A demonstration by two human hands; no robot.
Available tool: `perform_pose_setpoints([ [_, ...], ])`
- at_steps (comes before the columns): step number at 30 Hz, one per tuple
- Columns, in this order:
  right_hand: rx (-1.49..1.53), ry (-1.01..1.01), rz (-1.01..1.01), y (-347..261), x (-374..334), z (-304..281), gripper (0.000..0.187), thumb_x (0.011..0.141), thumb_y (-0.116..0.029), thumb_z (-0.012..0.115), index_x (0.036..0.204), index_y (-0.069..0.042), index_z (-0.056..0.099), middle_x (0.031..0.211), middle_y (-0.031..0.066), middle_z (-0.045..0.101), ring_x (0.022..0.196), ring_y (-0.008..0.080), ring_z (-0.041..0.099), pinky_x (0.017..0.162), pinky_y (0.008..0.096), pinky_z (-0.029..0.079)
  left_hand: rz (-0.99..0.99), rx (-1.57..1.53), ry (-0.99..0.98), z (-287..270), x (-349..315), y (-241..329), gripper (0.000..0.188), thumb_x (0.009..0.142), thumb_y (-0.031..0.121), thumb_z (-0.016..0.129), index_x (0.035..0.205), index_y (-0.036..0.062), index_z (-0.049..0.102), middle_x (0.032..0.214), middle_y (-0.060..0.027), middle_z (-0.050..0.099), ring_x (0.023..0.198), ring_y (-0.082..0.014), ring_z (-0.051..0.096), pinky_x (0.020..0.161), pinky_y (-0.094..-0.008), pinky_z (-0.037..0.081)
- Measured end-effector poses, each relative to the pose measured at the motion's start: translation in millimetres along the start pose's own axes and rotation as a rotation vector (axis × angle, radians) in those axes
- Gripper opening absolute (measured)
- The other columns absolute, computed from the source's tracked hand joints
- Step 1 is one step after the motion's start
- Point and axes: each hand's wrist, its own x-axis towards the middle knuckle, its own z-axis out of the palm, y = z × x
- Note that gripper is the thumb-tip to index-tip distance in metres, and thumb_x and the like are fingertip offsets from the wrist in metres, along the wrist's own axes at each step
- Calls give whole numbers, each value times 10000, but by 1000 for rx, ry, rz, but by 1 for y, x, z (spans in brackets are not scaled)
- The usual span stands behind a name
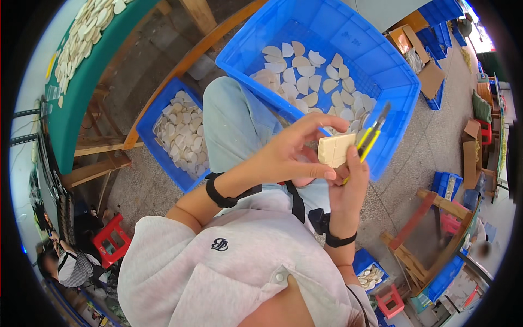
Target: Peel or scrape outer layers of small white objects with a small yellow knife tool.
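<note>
My left hand (297, 147) curves around a small cream block (335, 151) with grooves across its face. Its index finger is at the block's upper edge and the thumb at the lower one. My right hand (351, 177) is closed on a yellow and black utility knife (369, 143), which points up and away to the right. The right thumb rests against the block's right edge; the other right fingers are partly hidden behind it. Both hands are above the near rim of a large blue crate (397, 87), where many pale half-round pieces (305, 71) lie.
A smaller blue crate (143, 128) full of similar pieces stands left of my knee. Further left, a green-topped table (90, 82) bears more pieces. A wooden frame (403, 248) and red stools (111, 240) stand around. Another person (79, 267) is at the lower left.
</note>
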Motion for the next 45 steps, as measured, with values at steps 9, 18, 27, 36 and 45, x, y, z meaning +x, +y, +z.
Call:
perform_pose_setpoints([
  [9,-420,-196,-350,-2,-5,-22,339,960,-273,387,967,30,540,517,-62,302,437,20,281,400,183,202,156,-91,50,0,0,-12,301,843,203,591,1078,74,454,950,-21,461,893,-96,434,802,-262,350],
  [18,-927,-94,-761,-31,-23,-21,269,807,-119,638,1038,14,603,836,105,609,675,161,552,596,254,428,65,37,109,3,-6,3,235,846,218,501,1021,69,449,907,-21,406,826,-119,374,778,-265,302],
  [27,-1172,-263,-930,-42,-26,-11,407,706,-131,723,1100,-89,634,688,40,542,545,151,497,472,253,378,100,294,182,4,-9,5,284,813,270,540,994,60,482,899,-65,426,866,-204,382,805,-301,291],
  [36,-1187,-282,-940,-44,-25,-12,376,724,-135,710,1088,-81,639,657,34,531,506,149,455,448,258,340,241,480,225,3,-8,3,247,851,270,532,954,50,485,863,-66,428,795,-205,373,744,-306,292],
  [45,-1241,-301,-973,-44,-25,-13,349,734,-155,701,1071,-85,643,645,20,533,487,154,438,438,272,323,290,689,214,-3,-11,5,243,849,262,537,896,30,483,812,-84,433,737,-221,377,668,-318,305],
])
